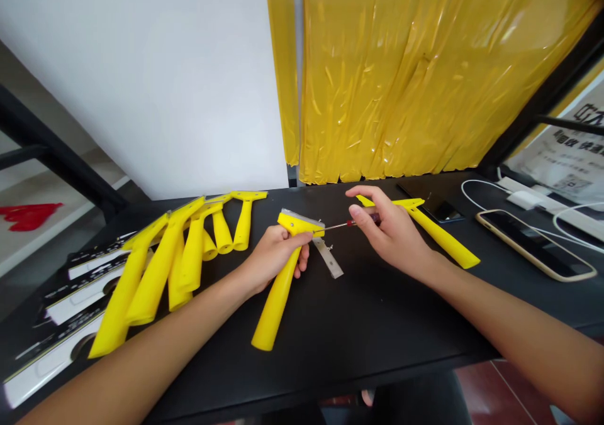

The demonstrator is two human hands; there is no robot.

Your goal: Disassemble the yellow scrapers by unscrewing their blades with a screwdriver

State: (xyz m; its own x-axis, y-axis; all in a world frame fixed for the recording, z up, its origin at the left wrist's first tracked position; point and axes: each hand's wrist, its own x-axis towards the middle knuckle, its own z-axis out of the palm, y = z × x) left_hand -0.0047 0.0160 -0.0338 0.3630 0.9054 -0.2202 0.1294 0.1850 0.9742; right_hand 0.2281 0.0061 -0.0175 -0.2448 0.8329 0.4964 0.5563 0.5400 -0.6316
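1 camera, worn on the head — it looks forward and down, from close above the black table (377,324).

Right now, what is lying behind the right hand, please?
A second yellow T-shaped tool lies behind the right hand. Its handle and both ends of its head are visible; the middle of the head is covered by the hand.

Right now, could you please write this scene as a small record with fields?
left hand: holds a yellow T-shaped tool near its head
right hand: at the handle of a screwdriver, thumb and index finger apart
screwdriver tip: at the tool's head
beside the head: flat metal piece
left side: several similar yellow tools, black-and-white packages
right side: another yellow tool, phone
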